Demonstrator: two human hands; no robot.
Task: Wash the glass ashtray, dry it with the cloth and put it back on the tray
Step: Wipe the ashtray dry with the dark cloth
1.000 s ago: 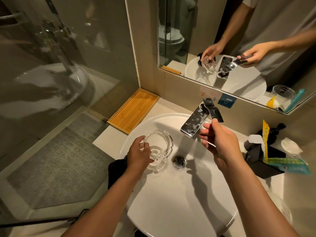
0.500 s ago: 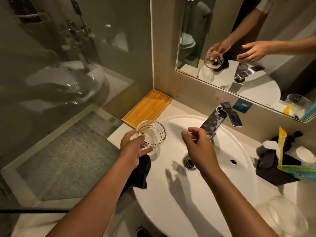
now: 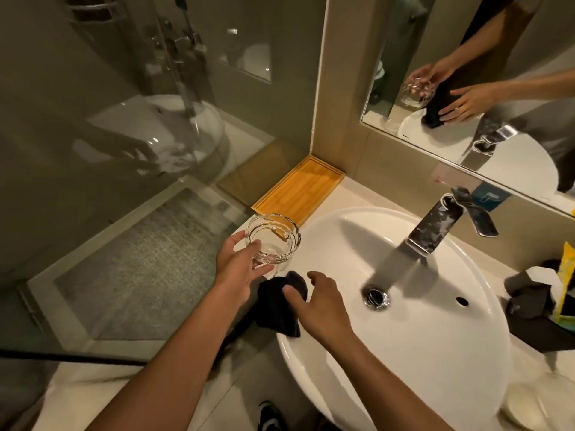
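Note:
My left hand (image 3: 239, 269) grips the clear glass ashtray (image 3: 273, 237) by its near rim and holds it above the counter, just left of the white basin (image 3: 435, 353). A black cloth (image 3: 277, 306) hangs over the basin's left edge. My right hand (image 3: 317, 303) reaches onto the cloth with its fingers spread and its fingertips on the fabric. The bamboo tray (image 3: 300, 191) lies bare in the corner behind the ashtray.
A chrome tap (image 3: 438, 225) juts over the basin above the drain (image 3: 376, 296). Black and yellow toiletry packets (image 3: 541, 293) crowd the counter at right. A glass shower screen (image 3: 124, 150) stands at left, and a mirror (image 3: 466, 88) hangs above the sink.
My left hand has carried the ashtray out of the basin to the left. My right hand left the tap handle and came down onto the black cloth.

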